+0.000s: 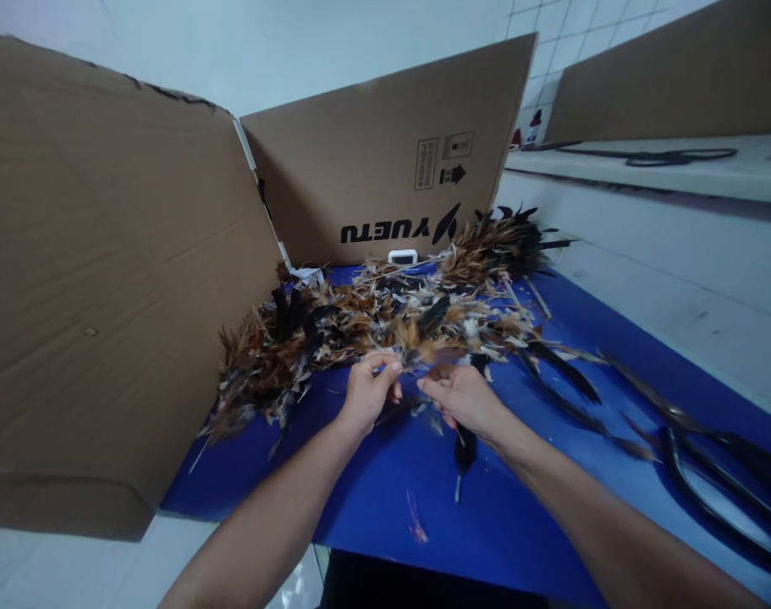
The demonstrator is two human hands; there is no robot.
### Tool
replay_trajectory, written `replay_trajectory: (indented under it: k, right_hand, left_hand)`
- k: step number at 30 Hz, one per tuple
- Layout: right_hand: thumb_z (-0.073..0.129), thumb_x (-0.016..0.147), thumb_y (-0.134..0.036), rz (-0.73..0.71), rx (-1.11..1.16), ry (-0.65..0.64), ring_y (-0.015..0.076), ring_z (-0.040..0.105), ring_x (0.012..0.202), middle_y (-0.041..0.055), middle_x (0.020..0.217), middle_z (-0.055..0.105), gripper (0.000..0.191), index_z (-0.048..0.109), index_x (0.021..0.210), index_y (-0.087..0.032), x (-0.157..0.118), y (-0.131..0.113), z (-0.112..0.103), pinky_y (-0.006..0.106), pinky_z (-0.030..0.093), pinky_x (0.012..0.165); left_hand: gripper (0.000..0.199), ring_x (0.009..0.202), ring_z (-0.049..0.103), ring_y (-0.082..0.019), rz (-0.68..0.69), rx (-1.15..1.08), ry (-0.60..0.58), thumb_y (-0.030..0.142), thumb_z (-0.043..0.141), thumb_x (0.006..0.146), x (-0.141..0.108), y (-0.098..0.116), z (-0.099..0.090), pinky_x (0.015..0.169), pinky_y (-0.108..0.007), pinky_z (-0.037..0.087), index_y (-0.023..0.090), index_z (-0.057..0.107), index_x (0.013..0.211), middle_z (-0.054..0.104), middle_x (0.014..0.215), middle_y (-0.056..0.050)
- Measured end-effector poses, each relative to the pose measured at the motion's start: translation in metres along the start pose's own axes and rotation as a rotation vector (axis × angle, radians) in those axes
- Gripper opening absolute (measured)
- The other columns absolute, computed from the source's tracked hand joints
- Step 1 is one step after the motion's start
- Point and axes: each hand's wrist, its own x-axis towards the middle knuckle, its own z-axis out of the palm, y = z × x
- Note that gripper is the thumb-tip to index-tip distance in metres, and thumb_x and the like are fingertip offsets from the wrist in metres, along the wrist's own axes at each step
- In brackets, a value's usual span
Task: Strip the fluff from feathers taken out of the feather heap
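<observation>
A: Surface and room?
B: Blue tabletop (385, 507), pale wall (360, 42) behind, white ledge (645, 173) beyond its right edge.

A: Counts?
B: Three cardboard panels: left panel (106, 254) along the left edge, far panel (360, 169) at the far edge, third panel (677, 85) at the ledge. One pair of large scissors (677, 414) near the right edge, one white device (403, 256) at the far edge. One feather heap (347, 326) across the far half; loose feathers too jumbled to count.

A: Hands?
B: Left hand (369, 389) pinches a feather tuft (410, 359). Right hand (465, 396) has fingers drawn together; blurred, can't tell if it's holding anything.

A: Tuft position?
B: Between the hands, at the heap's near side.
</observation>
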Motion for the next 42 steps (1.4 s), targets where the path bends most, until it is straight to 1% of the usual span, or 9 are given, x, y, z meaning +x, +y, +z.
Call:
replay_trajectory:
  k: [3, 7, 9, 15, 22, 26, 32, 38, 42]
  right_hand:
    - [0.054, 0.073, -0.032, -0.031, 0.009, -0.010, 0.0063, 0.039, 0.025, -0.0069, 0.042, 0.046, 0.016, 0.049, 0.066, -0.018, 0.001, 0.003, 0.001, 0.019, 0.033, 0.029]
    - [0.055, 0.072, -0.031, -0.018, 0.026, -0.021, 0.0074, 0.040, 0.026, -0.0071, 0.042, 0.047, 0.015, 0.051, 0.069, -0.018, 0.000, 0.003, 0.001, 0.019, 0.035, 0.028]
    - [0.053, 0.073, -0.032, -0.020, 0.031, -0.040, 0.0076, 0.041, 0.026, -0.0071, 0.042, 0.047, 0.015, 0.051, 0.068, -0.018, 0.000, 0.003, 0.001, 0.019, 0.035, 0.028]
    - [0.053, 0.073, -0.032, -0.014, -0.006, -0.058, 0.0073, 0.042, 0.028, -0.0056, 0.040, 0.047, 0.021, 0.049, 0.058, -0.018, -0.003, 0.000, 0.002, 0.019, 0.035, 0.030]
    - [0.054, 0.072, -0.031, 0.006, -0.028, -0.085, 0.0080, 0.045, 0.032, -0.0062, 0.046, 0.050, 0.013, 0.054, 0.067, -0.018, -0.008, -0.004, -0.003, 0.019, 0.036, 0.034]
    - [0.049, 0.077, -0.031, -0.081, -0.169, -0.089, 0.0097, 0.050, 0.041, -0.0044, 0.052, 0.052, 0.015, 0.055, 0.070, -0.020, -0.018, -0.011, -0.010, 0.020, 0.039, 0.041]
    - [0.041, 0.084, -0.024, -0.411, -0.625, 0.024, 0.0144, 0.055, 0.059, 0.0014, 0.064, 0.059, 0.019, 0.056, 0.072, -0.021, -0.037, -0.042, -0.017, 0.025, 0.037, 0.054]
    - [0.044, 0.085, -0.021, -0.580, -0.990, -0.014, 0.0179, 0.056, 0.069, 0.0052, 0.075, 0.061, 0.016, 0.058, 0.076, -0.020, -0.029, -0.064, -0.028, 0.027, 0.036, 0.059]
    - [0.047, 0.084, -0.022, -0.623, -0.855, -0.175, 0.0157, 0.054, 0.068, 0.0032, 0.073, 0.061, 0.018, 0.059, 0.071, -0.019, -0.007, -0.077, -0.042, 0.026, 0.036, 0.063]
  left_hand:
    - [0.027, 0.036, 0.046, -0.004, 0.001, 0.058, -0.018, 0.038, 0.064, 0.070, -0.002, 0.000, 0.003, 0.034, -0.020, 0.038, 0.012, 0.059, 0.065, 0.062, 0.083, -0.005]
    - [0.024, 0.032, 0.041, -0.006, -0.072, 0.108, -0.028, 0.038, 0.062, 0.071, -0.003, -0.002, 0.004, 0.035, -0.018, 0.035, 0.014, 0.061, 0.070, 0.051, 0.044, 0.004]
    - [0.023, 0.032, 0.040, -0.007, -0.086, 0.126, -0.030, 0.038, 0.062, 0.071, -0.003, -0.003, 0.004, 0.035, -0.017, 0.035, 0.014, 0.060, 0.069, 0.047, 0.038, 0.005]
    - [0.025, 0.034, 0.042, -0.007, -0.091, 0.147, -0.030, 0.039, 0.063, 0.069, -0.003, -0.001, 0.004, 0.037, -0.017, 0.035, 0.015, 0.058, 0.063, 0.049, 0.039, 0.005]
    - [0.023, 0.034, 0.040, -0.008, -0.051, 0.225, -0.014, 0.037, 0.060, 0.073, -0.001, 0.000, 0.001, 0.039, -0.019, 0.033, 0.017, 0.057, 0.062, 0.048, 0.039, 0.005]
    - [0.020, 0.041, 0.044, -0.010, 0.117, 0.412, -0.013, 0.029, 0.056, 0.077, -0.001, 0.003, -0.002, 0.047, -0.021, 0.035, 0.018, 0.057, 0.060, 0.049, 0.043, 0.003]
    - [0.020, 0.066, 0.050, -0.016, 0.475, 0.613, -0.099, 0.022, 0.051, 0.082, -0.007, 0.007, -0.002, 0.064, -0.026, 0.037, 0.019, 0.061, 0.065, 0.057, 0.065, -0.004]
    - [0.024, 0.076, 0.055, -0.018, 0.551, 0.646, -0.249, 0.022, 0.042, 0.088, -0.011, 0.003, -0.002, 0.070, -0.027, 0.041, 0.019, 0.063, 0.078, 0.059, 0.080, -0.008]
    - [0.022, 0.079, 0.056, -0.018, 0.584, 0.619, -0.322, 0.022, 0.043, 0.087, -0.012, 0.007, 0.000, 0.073, -0.028, 0.043, 0.018, 0.064, 0.082, 0.061, 0.086, -0.010]
